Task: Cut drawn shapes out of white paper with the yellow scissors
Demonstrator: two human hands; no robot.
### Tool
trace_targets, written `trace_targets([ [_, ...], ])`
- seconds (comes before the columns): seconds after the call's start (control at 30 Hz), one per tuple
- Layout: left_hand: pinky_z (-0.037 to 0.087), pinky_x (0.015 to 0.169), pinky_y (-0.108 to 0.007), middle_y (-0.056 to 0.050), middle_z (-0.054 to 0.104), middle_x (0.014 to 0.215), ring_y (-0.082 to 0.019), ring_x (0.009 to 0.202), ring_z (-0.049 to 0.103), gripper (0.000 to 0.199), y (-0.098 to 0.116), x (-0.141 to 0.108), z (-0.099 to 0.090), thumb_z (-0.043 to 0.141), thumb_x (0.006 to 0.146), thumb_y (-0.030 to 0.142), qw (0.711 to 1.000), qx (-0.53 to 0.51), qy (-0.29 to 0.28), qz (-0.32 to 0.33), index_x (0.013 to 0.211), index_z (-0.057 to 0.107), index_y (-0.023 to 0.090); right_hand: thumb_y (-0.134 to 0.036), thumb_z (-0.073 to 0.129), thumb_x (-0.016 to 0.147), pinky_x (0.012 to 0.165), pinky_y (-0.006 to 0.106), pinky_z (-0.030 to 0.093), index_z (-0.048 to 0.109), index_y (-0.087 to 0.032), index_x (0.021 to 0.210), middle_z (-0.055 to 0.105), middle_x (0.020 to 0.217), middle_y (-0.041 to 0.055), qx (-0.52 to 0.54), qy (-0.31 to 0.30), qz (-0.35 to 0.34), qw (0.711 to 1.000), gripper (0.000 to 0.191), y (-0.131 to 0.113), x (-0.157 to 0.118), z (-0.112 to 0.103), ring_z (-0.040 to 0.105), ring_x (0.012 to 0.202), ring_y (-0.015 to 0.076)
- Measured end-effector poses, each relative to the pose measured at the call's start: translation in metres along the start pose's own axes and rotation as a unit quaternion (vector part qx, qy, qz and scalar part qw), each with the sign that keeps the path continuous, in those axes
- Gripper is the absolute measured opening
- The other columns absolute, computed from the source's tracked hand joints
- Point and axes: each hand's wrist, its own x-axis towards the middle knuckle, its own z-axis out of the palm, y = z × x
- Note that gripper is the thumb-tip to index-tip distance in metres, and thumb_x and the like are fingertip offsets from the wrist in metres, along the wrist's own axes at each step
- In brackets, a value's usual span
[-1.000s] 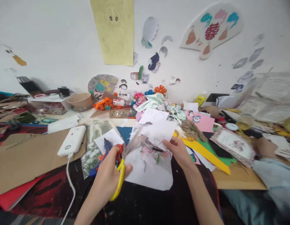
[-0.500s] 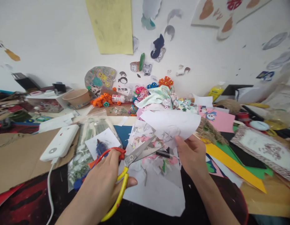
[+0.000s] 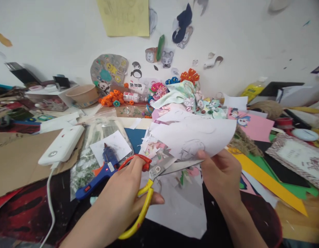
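My left hand (image 3: 123,189) is closed round the red and yellow handles of a pair of scissors (image 3: 157,169). The blades are spread and point right, at the lower edge of a sheet of white paper (image 3: 198,132) that carries a pencil drawing. One blade lies in front of the sheet's bottom; the other is partly hidden behind it. My right hand (image 3: 221,172) pinches the sheet at its lower right, close to the blade tip. Beneath the scissors lie coloured paper scraps (image 3: 156,148) and another white sheet (image 3: 180,210).
A blue glue gun (image 3: 99,177) with a lit red light lies left of my left hand, near a white power bank (image 3: 61,144) with a cable. Yellow paper (image 3: 270,181) and green sheets are on the right. Pipe-cleaner flowers (image 3: 114,98) and a bowl (image 3: 83,95) stand by the wall.
The scissors have come up against the paper's lower edge, the blades now overlapping it. The sheet is turned more toward me. The view has tilted down, and the glue gun shows more fully.
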Motion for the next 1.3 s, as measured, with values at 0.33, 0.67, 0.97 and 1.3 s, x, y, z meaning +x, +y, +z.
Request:
trace_targets([
  [0.33, 0.044, 0.063, -0.032, -0.001, 0.064, 0.086, -0.025, 0.077, 0.064, 0.038, 0.001, 0.004, 0.005, 0.070, 0.075, 0.043, 1.000, -0.019, 0.012, 0.018, 0.092, 0.041, 0.025, -0.024, 0.076, 0.078, 0.076, 0.030, 0.062, 0.076, -0.024, 0.092, 0.079, 0.090, 0.0024, -0.026, 0.021, -0.003, 0.999, 0.014, 0.001, -0.002, 0.000, 0.073, 0.084, 0.0180],
  [0.67, 0.045, 0.061, -0.032, -0.002, 0.065, 0.087, -0.025, 0.074, 0.065, 0.044, -0.002, 0.006, 0.009, 0.070, 0.075, 0.054, 0.999, -0.027, 0.027, 0.023, 0.090, 0.040, 0.026, -0.023, 0.077, 0.077, 0.075, 0.031, 0.062, 0.076, -0.025, 0.092, 0.079, 0.088, 0.0017, -0.037, 0.023, -0.001, 0.999, 0.015, 0.002, -0.004, -0.002, 0.073, 0.082, 0.0181],
  [0.97, 0.048, 0.064, -0.033, -0.006, 0.067, 0.098, -0.027, 0.083, 0.067, 0.048, -0.006, 0.007, 0.013, 0.068, 0.076, 0.059, 0.999, -0.017, 0.031, 0.032, 0.096, 0.040, 0.025, -0.021, 0.077, 0.076, 0.080, 0.033, 0.062, 0.076, -0.024, 0.094, 0.078, 0.092, 0.0026, -0.026, 0.031, 0.005, 0.999, 0.018, 0.002, -0.005, -0.002, 0.072, 0.086, 0.0182],
  [1.3, 0.048, 0.063, -0.032, -0.004, 0.065, 0.093, -0.025, 0.075, 0.065, 0.048, -0.006, 0.006, 0.013, 0.068, 0.076, 0.058, 0.998, 0.001, 0.044, 0.045, 0.095, 0.040, 0.025, -0.020, 0.076, 0.077, 0.082, 0.035, 0.062, 0.076, -0.024, 0.096, 0.078, 0.095, 0.0022, -0.031, 0.029, -0.008, 0.999, 0.019, 0.003, -0.006, -0.003, 0.073, 0.088, 0.0202],
])
